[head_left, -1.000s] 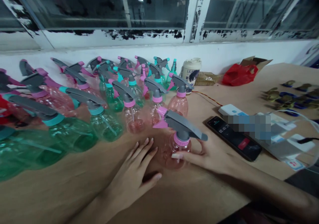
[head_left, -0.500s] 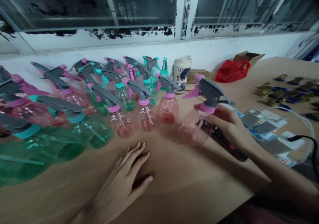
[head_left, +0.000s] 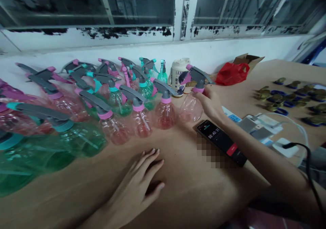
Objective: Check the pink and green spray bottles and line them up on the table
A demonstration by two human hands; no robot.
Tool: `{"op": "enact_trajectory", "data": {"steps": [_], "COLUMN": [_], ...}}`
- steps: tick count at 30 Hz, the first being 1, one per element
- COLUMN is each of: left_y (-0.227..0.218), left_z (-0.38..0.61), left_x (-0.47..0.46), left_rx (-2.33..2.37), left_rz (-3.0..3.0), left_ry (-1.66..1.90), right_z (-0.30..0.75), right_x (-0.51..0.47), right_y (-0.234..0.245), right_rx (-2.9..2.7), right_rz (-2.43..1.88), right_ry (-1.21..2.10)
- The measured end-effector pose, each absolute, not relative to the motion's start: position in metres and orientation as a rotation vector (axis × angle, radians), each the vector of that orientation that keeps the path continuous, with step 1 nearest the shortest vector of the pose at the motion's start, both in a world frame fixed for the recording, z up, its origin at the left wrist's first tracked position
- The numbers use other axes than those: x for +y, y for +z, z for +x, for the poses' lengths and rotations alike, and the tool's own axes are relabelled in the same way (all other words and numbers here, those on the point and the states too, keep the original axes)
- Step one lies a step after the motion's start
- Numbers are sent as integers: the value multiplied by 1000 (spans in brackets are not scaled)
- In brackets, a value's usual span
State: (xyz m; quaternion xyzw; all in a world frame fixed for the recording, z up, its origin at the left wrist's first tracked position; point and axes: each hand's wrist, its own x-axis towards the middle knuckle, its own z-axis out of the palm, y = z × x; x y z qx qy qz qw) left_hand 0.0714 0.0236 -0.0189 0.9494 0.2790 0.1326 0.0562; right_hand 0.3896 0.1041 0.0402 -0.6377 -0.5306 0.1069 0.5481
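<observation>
My right hand (head_left: 211, 101) grips a clear pink spray bottle (head_left: 191, 108) around its upper part, just below the pink collar. The bottle tilts slightly, at the right end of a row of similar bottles, with its grey and pink trigger head pointing left. Beside it stands another pink spray bottle (head_left: 166, 113). My left hand (head_left: 139, 181) rests palm down on the brown tabletop (head_left: 183, 188), fingers extended, holding nothing. Nearest to that hand are a pink spray bottle (head_left: 142, 120) and a green spray bottle (head_left: 85, 137) with a turquoise collar.
A phone (head_left: 221, 142) showing a timer lies under my right forearm. Right of it are a power strip (head_left: 230, 115) with chargers and cables, and several brass-coloured pieces with blue rings (head_left: 278, 96). Behind stand a paper cup (head_left: 178, 74), a red plastic bag (head_left: 231, 73) and a window wall.
My right hand has carried the pink spray bottle away from me and slightly left, beside the row. The phone is now uncovered. My left hand stays flat on the table.
</observation>
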Motion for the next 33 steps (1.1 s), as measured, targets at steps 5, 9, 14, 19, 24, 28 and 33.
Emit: {"op": "enact_trajectory", "data": {"steps": [5, 9, 14, 19, 24, 28, 33], "left_y": [-18, -17, -17, -17, -17, -17, -19], "left_z": [71, 72, 72, 72, 72, 68, 61], "left_x": [23, 23, 23, 23, 21, 17, 12], "left_rx": [843, 843, 853, 847, 860, 879, 917], "left_rz": [2893, 2888, 2875, 2862, 2850, 2860, 2887], "left_ry": [399, 376, 356, 353, 361, 377, 390], "right_z": [384, 377, 374, 375, 377, 380, 385], "right_x": [117, 117, 108, 103, 100, 93, 79], "right_y": [31, 25, 25, 26, 24, 22, 16], "right_rx": [-1304, -1361, -1396, -1434, -1456, -1457, -1447], "right_rz": [-1508, -1505, -1531, -1535, -1519, -1495, -1491], "right_ry": [281, 290, 235, 215, 238, 278, 294]}}
